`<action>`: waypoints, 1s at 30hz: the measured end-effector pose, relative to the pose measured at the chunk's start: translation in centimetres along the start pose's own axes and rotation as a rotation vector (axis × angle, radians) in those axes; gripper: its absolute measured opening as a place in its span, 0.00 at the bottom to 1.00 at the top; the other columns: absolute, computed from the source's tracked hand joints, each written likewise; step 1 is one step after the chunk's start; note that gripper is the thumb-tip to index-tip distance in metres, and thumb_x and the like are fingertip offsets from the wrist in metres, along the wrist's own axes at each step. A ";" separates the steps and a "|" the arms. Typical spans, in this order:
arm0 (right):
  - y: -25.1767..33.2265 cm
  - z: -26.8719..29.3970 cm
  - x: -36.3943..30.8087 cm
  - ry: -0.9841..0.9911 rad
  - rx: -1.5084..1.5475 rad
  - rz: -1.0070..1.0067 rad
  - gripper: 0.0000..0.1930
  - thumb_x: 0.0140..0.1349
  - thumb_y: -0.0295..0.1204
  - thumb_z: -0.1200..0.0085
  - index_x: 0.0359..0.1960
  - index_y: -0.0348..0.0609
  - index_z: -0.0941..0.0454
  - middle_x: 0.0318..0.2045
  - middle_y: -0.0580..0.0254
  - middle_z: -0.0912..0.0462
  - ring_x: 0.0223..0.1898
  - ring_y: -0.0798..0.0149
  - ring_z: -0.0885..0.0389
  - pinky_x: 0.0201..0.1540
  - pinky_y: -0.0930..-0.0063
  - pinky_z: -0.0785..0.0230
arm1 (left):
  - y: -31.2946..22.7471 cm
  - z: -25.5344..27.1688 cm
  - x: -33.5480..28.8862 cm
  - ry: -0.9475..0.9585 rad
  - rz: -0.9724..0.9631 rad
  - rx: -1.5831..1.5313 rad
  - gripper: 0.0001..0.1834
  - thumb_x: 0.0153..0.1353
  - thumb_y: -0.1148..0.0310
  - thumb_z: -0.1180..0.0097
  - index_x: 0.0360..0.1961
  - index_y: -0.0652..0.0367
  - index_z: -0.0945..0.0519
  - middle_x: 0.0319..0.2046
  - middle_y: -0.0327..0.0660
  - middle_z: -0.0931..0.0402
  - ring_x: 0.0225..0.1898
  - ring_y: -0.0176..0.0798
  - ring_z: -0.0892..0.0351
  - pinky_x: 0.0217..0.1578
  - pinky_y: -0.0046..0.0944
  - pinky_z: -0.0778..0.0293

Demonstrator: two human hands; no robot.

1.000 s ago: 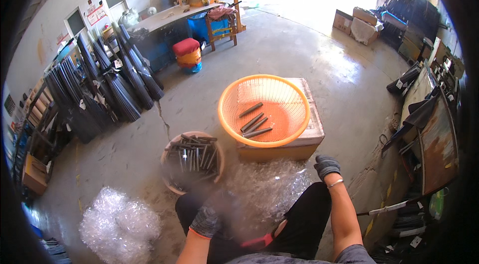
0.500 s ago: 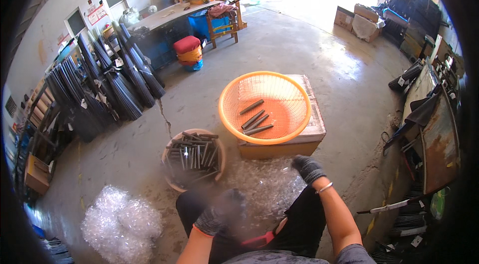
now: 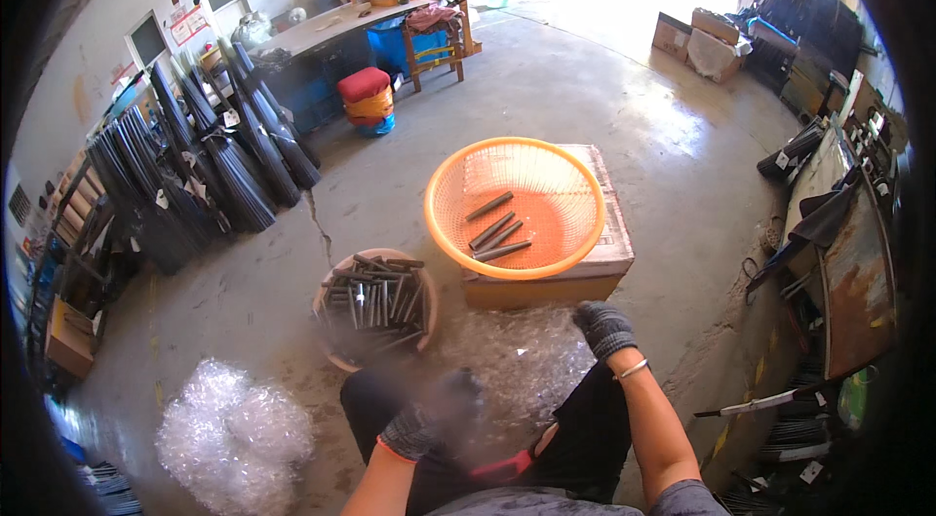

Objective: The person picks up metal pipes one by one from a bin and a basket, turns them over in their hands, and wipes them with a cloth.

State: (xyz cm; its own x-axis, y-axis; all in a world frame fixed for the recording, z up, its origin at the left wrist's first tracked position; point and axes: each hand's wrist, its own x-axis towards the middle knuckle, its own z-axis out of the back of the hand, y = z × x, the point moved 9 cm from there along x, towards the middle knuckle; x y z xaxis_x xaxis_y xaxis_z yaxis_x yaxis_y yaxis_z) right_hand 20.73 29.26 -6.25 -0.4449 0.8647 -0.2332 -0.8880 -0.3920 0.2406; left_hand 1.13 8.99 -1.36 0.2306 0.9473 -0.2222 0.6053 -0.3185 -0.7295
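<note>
My right hand (image 3: 606, 331), in a dark grey knit glove, is raised above the clear plastic scraps, just in front of the cardboard box. Its fingers are curled closed; anything in them is hidden. My left hand (image 3: 434, 416), gloved alike, hovers over my left thigh, its fingers lost in a blurry patch. Nearest to it stands a round pinkish tub (image 3: 432, 321) packed with short dark tubes (image 3: 375, 306). Ahead, an orange plastic basket (image 3: 565, 258) holds several dark tubes (image 3: 494, 230). The basket rests on the cardboard box (image 3: 546, 292).
Clear plastic shavings (image 3: 234, 438) are heaped at left, with more scraps (image 3: 531, 370) before my legs. A red piece (image 3: 502, 467) lies between my legs. Bundles of long dark strips (image 3: 214, 160) lean at left. A red-topped stool (image 3: 366, 97) stands by the workbench. A rusty panel (image 3: 858, 272) leans at right.
My right hand has shifted very slightly, its fingers still curled. The whole scene sits a little farther left and up in the picture. Tub and basket contents look the same.
</note>
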 end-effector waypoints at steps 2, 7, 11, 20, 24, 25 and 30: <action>-0.7 2.3 -1.7 -0.181 0.096 -0.046 0.16 0.55 0.32 0.48 0.46 0.45 0.28 0.45 0.48 0.25 0.40 0.51 0.23 0.39 0.59 0.31 | 0.5 0.1 0.1 0.046 0.013 -0.147 0.16 0.57 0.70 0.45 0.46 0.62 0.29 0.34 0.41 0.28 0.34 0.39 0.27 0.36 0.40 0.28; 14.7 1.1 -8.0 0.386 1.029 0.500 0.27 0.53 0.26 0.45 0.56 0.41 0.36 0.51 0.51 0.28 0.48 0.56 0.26 0.51 0.66 0.35 | 0.8 -1.3 0.8 -0.153 0.109 0.012 0.16 0.58 0.72 0.46 0.47 0.62 0.29 0.35 0.40 0.28 0.36 0.39 0.27 0.37 0.40 0.28; 8.0 0.4 -4.9 -0.143 0.626 0.572 0.10 0.55 0.24 0.53 0.38 0.42 0.22 0.37 0.54 0.20 0.40 0.54 0.23 0.44 0.67 0.31 | -0.4 -1.9 0.2 0.075 0.009 -0.121 0.16 0.58 0.72 0.47 0.48 0.62 0.29 0.36 0.40 0.28 0.37 0.38 0.27 0.37 0.40 0.28; 15.5 2.3 -8.9 0.282 0.921 0.543 0.23 0.56 0.19 0.50 0.55 0.41 0.34 0.48 0.58 0.26 0.48 0.69 0.30 0.49 0.73 0.36 | 0.0 -1.7 1.0 -0.076 0.013 0.159 0.16 0.60 0.71 0.49 0.50 0.61 0.30 0.38 0.40 0.28 0.37 0.37 0.27 0.38 0.40 0.27; 6.6 -1.3 -3.3 -0.203 0.464 0.470 0.09 0.57 0.25 0.53 0.37 0.44 0.21 0.35 0.48 0.20 0.38 0.52 0.22 0.43 0.67 0.30 | -0.4 -1.3 -0.1 0.102 -0.014 -0.231 0.15 0.59 0.73 0.49 0.48 0.61 0.28 0.37 0.42 0.27 0.36 0.39 0.26 0.38 0.42 0.26; 4.3 -0.7 -0.3 -0.154 0.203 0.268 0.11 0.54 0.23 0.54 0.37 0.44 0.21 0.34 0.48 0.21 0.37 0.50 0.22 0.41 0.63 0.30 | -0.8 -0.8 -0.2 0.086 -0.028 -0.265 0.14 0.59 0.73 0.49 0.47 0.61 0.27 0.36 0.41 0.27 0.36 0.40 0.26 0.37 0.42 0.27; 10.1 3.9 -6.3 0.163 1.409 0.314 0.22 0.54 0.24 0.43 0.52 0.41 0.33 0.46 0.58 0.26 0.37 0.66 0.24 0.41 0.70 0.30 | 0.8 0.9 -0.2 -0.091 -0.021 0.208 0.14 0.60 0.72 0.49 0.47 0.60 0.27 0.37 0.39 0.27 0.35 0.37 0.26 0.36 0.39 0.26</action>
State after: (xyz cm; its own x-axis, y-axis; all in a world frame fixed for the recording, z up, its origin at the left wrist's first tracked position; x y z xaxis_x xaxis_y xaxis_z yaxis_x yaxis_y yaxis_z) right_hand 15.03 21.03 1.33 -0.6889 0.7208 -0.0768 0.0529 0.1557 0.9864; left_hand 0.84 8.58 -2.48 0.1441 0.9558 -0.2564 0.4367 -0.2939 -0.8502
